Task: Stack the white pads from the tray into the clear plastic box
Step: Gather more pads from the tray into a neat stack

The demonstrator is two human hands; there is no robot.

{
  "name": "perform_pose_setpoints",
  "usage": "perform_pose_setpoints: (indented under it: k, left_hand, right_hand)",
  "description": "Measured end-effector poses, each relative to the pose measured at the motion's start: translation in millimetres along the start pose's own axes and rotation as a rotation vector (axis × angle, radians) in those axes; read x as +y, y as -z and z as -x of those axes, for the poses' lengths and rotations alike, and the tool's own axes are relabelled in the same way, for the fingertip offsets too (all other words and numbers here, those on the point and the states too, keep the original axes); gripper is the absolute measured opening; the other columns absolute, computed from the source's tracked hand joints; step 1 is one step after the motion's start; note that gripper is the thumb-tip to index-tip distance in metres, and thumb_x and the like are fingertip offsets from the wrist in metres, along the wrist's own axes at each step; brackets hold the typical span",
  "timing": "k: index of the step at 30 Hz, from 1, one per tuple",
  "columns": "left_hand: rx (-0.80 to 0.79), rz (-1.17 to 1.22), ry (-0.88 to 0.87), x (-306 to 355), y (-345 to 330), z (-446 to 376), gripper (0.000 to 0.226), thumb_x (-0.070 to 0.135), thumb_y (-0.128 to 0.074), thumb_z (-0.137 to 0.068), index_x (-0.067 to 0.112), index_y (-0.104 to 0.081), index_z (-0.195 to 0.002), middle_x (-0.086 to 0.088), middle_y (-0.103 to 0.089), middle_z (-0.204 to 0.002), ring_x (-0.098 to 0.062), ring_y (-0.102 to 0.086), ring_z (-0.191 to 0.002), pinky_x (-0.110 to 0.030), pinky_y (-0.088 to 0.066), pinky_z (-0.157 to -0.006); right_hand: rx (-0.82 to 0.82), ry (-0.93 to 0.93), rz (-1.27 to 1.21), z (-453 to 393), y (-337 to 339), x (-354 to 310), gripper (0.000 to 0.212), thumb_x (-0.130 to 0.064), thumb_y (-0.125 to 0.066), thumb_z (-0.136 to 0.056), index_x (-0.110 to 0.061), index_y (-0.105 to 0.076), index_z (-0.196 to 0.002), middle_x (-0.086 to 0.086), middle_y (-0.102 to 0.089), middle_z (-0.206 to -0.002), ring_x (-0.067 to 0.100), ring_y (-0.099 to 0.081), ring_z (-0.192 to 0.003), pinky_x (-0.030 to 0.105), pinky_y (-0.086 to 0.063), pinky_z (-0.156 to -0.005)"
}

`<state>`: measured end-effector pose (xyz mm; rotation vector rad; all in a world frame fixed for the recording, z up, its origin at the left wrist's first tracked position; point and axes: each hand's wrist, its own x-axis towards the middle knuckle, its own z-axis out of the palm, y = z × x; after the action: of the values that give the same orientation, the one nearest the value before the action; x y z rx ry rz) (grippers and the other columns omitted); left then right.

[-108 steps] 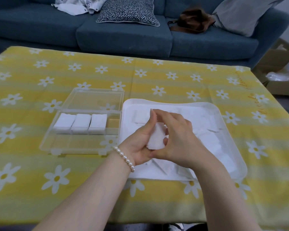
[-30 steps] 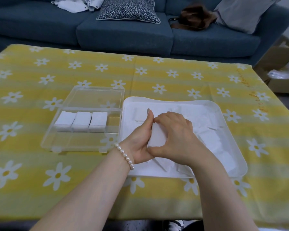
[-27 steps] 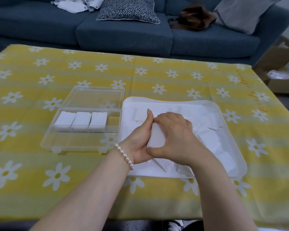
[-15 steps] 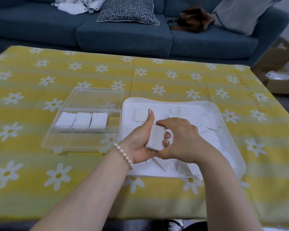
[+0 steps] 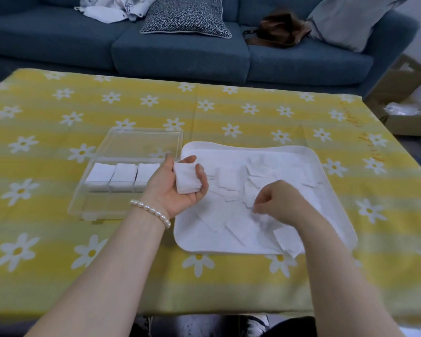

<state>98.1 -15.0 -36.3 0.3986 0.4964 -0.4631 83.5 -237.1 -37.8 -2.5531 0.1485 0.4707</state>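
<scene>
Faint orange writing along the yellow daisy-print tablecloth's [image 5: 229, 288] right edge is unreadable. The left hand [image 5: 178, 188], palm up, grips a small stack of white square pads [image 5: 186, 178] (beside the clear plastic box [image 5: 102, 203]). The right hand [image 5: 280, 203], fingers curled, seemingly pinches a loose pad in the white rounded tray [image 5: 336, 190]. A blue fabric sofa [image 5: 180, 52] stands behind.

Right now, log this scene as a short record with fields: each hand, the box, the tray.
left hand: holds a stack of pads, palm up, between box and tray
right hand: pinches a loose pad in the tray
clear plastic box: open, three pad stacks side by side
tray: white, scattered pads
surface: yellow daisy tablecloth
</scene>
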Motion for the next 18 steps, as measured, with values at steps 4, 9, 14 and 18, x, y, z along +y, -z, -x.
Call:
perform_pose_setpoints:
  k: [4, 9, 14, 18]
  left_hand:
    - [0.048, 0.016, -0.024, -0.1, -1.3, -0.6, 0.061, 0.066, -0.036, -0.089, 0.009, -0.055, -0.082, -0.011, -0.057, -0.063, -0.019, -0.056, -0.045, -0.026, -0.053, -0.049]
    - [0.114, 0.03, -0.047, 2.1, -0.3, -1.5, 0.056, 0.065, -0.043, -0.088, 0.01, -0.053, -0.082, -0.007, -0.057, -0.06, -0.017, -0.055, -0.043, -0.023, -0.052, -0.048]
    - [0.138, 0.021, -0.039, 3.2, 1.9, -2.3, 0.054, 0.063, -0.044, -0.088, 0.011, -0.053, -0.081, -0.007, -0.057, -0.061, -0.016, -0.056, -0.044, -0.022, -0.051, -0.046]
    - [0.144, 0.003, -0.013, -1.6, 1.3, -6.1, 0.051, 0.061, -0.044, -0.089, 0.011, -0.053, -0.086, -0.008, -0.058, -0.06, -0.017, -0.056, -0.044, -0.023, -0.051, -0.046]
  right_hand:
    - [-0.063, -0.011, 0.085, -8.4, -33.4, -10.3, 0.029, -0.029, -0.08, -0.066, -0.018, -0.062, -0.086, -0.002, -0.06, -0.088, 0.016, -0.058, -0.084, 0.026, -0.047, -0.07]
    - [0.102, -0.055, 0.075, -24.6, -44.4, -11.8, 0.02, -0.024, -0.063, -0.082, -0.014, -0.06, -0.099, 0.005, -0.061, -0.104, 0.023, -0.057, -0.097, 0.03, -0.047, -0.078]
    - [0.32, 0.031, -0.039, -38.3, -41.5, -11.5, 0.033, -0.019, -0.062, -0.086, -0.012, -0.059, -0.118, 0.011, -0.06, -0.114, 0.029, -0.057, -0.104, 0.032, -0.045, -0.086]
    - [0.241, 0.291, 0.168, -51.4, -50.7, -18.2, 0.066, -0.013, -0.062, -0.081, -0.019, -0.038, -0.142, 0.007, -0.038, -0.144, 0.027, -0.038, -0.128, 0.035, -0.031, -0.105]
